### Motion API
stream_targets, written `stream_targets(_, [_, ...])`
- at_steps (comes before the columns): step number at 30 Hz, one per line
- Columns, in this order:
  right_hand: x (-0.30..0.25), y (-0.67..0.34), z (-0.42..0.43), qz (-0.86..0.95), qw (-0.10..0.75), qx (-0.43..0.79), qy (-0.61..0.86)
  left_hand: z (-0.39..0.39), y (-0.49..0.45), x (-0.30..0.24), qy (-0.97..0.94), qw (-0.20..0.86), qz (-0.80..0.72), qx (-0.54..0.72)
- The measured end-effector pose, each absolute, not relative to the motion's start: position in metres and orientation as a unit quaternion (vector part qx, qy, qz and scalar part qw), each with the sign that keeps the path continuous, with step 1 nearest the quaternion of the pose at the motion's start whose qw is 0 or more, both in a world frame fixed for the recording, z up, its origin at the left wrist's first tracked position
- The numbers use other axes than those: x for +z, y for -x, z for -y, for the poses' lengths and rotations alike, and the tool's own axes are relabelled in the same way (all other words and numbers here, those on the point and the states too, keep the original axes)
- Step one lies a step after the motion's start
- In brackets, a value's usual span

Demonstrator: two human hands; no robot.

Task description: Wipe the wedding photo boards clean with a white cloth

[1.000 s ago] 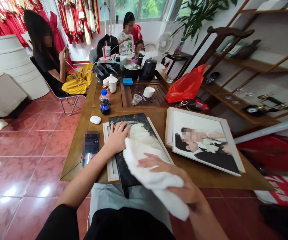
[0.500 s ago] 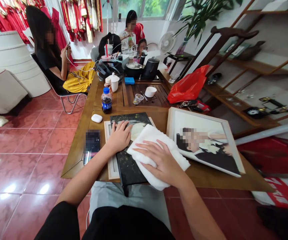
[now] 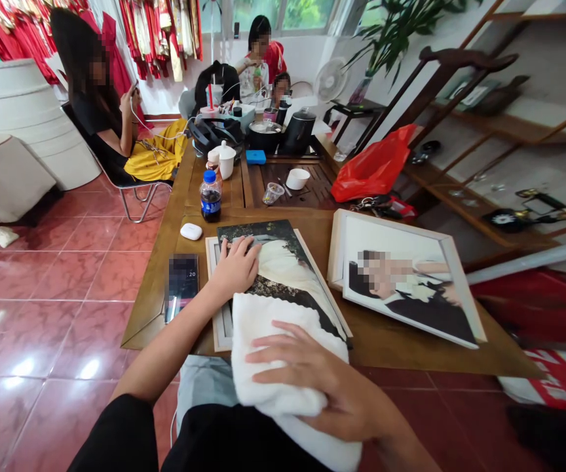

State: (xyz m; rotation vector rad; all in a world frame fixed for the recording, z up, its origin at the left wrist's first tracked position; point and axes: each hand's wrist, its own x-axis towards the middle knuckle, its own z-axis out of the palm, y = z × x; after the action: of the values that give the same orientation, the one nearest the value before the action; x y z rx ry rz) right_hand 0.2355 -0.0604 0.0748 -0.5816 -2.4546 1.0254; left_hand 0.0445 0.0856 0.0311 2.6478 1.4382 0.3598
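Note:
A dark photo print [image 3: 307, 288] with a pale figure lies over a light wooden frame [image 3: 221, 328] at the table's near side. My left hand [image 3: 236, 265] rests flat on the print's upper left part, fingers spread. At the print's near edge, my right hand [image 3: 297, 370] holds a folded white towel [image 3: 263, 321]. Its fingers lie across the top of the cloth, and the thumb is hidden in the folds. The towel covers the print's lower part and hangs towards my lap. To the right, a framed portrait photo [image 3: 411, 282] lies at an angle.
Left of the print lie a phone [image 3: 181, 288] and a white earbud case [image 3: 191, 231]. A blue-capped bottle [image 3: 210, 196], a white lidded cup [image 3: 226, 160], a small bowl [image 3: 297, 179] and a red plastic bag [image 3: 374, 164] stand farther back. A person [image 3: 101, 111] sits at the left.
My right hand has drawn the towel towards me and slightly left, down to the print's near edge, uncovering more of the picture. My left hand has stayed on the print.

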Motion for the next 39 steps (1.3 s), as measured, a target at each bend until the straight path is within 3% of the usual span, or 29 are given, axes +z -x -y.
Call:
stream_targets(4, [0.071, -0.274, 0.065, 0.774, 0.379, 0.367, 0.351, -0.085, -0.044, 0.032, -0.870, 0.059, -0.474, 0.119])
stream_targets(7, [0.065, -0.287, 0.055, 0.699, 0.434, 0.277, 0.495, -0.086, -0.044, 0.032, -0.870, 0.063, -0.474, 0.118])
stream_targets(11, [0.055, -0.278, 0.030, 0.777, 0.344, 0.137, 0.509, -0.086, -0.043, 0.033, -0.870, 0.068, -0.473, 0.120])
stream_targets(14, [0.047, -0.263, 0.020, 0.823, 0.249, 0.092, 0.502, -0.085, -0.044, 0.034, -0.871, 0.064, -0.472, 0.122])
stream_targets(17, [0.045, -0.253, 0.021, 0.835, 0.206, 0.048, 0.507, -0.084, -0.045, 0.034, -0.872, 0.054, -0.471, 0.126])
stream_targets(30, [0.052, -0.196, 0.054, 0.895, 0.162, 0.085, 0.406, -0.083, -0.045, 0.036, -0.871, 0.045, -0.477, 0.113])
stream_targets(39, [0.040, -0.212, 0.063, 0.925, 0.155, 0.052, 0.343, -0.083, -0.045, 0.037, -0.874, 0.042, -0.475, 0.092])
